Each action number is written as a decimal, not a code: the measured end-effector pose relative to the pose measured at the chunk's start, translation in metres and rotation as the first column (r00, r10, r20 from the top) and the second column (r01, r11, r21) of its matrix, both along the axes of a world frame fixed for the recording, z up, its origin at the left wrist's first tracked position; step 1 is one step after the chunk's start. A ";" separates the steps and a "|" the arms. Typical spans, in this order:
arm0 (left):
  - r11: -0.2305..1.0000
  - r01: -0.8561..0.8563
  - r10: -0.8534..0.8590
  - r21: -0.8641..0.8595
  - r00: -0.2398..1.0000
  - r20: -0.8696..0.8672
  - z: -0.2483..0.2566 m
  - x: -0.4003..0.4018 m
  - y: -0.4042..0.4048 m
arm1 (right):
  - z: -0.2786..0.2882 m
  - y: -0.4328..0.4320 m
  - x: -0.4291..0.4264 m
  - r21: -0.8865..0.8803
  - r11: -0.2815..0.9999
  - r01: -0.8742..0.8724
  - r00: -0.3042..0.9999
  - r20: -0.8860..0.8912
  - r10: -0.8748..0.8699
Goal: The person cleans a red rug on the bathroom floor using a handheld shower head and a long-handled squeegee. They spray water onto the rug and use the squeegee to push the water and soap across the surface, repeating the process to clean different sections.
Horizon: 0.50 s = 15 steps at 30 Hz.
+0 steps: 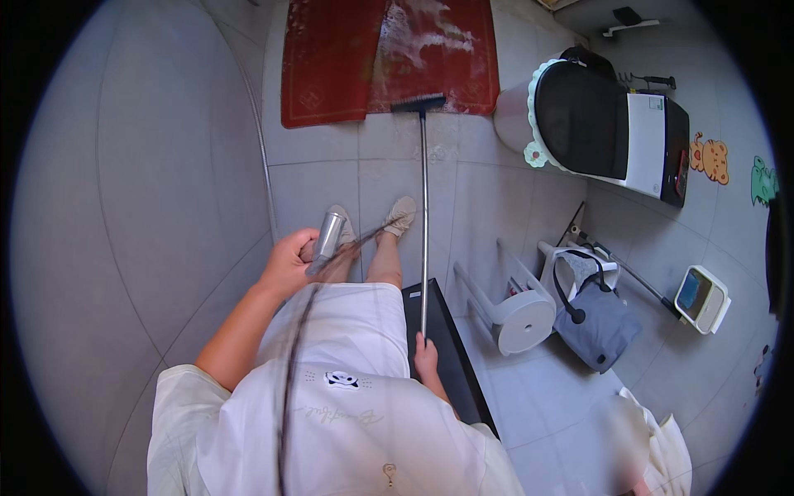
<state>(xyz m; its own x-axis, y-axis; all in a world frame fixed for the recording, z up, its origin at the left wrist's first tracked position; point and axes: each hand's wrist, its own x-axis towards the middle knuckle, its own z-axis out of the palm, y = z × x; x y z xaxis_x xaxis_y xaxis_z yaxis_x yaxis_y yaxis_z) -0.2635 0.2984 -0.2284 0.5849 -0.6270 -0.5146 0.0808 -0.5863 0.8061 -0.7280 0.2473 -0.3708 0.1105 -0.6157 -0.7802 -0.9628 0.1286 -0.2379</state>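
Observation:
My left hand [291, 263] grips a grey, silvery shower head [329, 237] beside my thigh, above my shoes. My right hand [425, 358] is closed around the lower end of the metal pole of a long-handled floor brush [424, 217]. The brush's dark bristled head rests at the near edge of a red floor mat [434, 87]. Whitish foam or liquid lies on this mat, and another red mat [329, 68] or folded part lies to its left. A strand of hair hangs blurred across the view.
A toilet [645, 142] with a dark lid stands at the right. Nearer are a light plastic stool [527, 322], a blue-grey bag [595, 328] and a leaning pole [642, 279]. A metal hose [263, 142] runs along the left. Part of another person [626, 440] shows at lower right.

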 end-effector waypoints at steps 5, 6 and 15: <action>1.000 -0.029 0.029 0.011 1.000 0.006 -0.010 -0.003 0.001 | -0.031 -0.080 0.138 0.206 0.951 0.229 0.966 0.070 -0.247; 1.000 -0.027 0.027 -0.005 1.000 0.010 -0.008 0.000 -0.005 | -0.035 -0.094 0.149 0.188 0.957 0.222 0.971 0.042 -0.233; 1.000 -0.011 0.010 -0.018 0.999 -0.032 -0.010 0.002 0.007 | 0.010 0.022 -0.006 0.031 0.999 0.015 0.995 -0.096 -0.012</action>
